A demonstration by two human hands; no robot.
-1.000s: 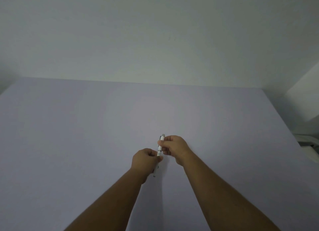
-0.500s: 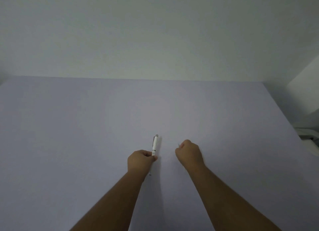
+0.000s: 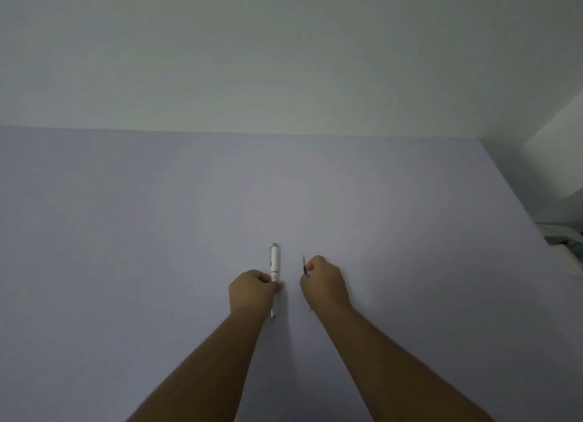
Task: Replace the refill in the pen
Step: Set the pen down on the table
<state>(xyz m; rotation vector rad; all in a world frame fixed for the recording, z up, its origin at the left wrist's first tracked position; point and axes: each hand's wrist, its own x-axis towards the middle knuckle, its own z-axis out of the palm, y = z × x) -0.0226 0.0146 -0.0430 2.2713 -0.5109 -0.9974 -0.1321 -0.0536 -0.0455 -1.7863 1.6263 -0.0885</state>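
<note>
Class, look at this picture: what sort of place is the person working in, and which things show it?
Probably a plain indoor desk against a wall: a bare pale lavender tabletop, a blank white wall behind it, and a white pen held over it.

A pale lilac table point(image 3: 157, 232) meets a white wall point(image 3: 284, 58); pale clutter point(image 3: 564, 241) lies right.

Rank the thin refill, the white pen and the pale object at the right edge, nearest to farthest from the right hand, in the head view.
1. Thin refill: pinched in the right hand.
2. White pen: just left, held by the left hand.
3. Pale object: far right, past the table's edge.
</note>
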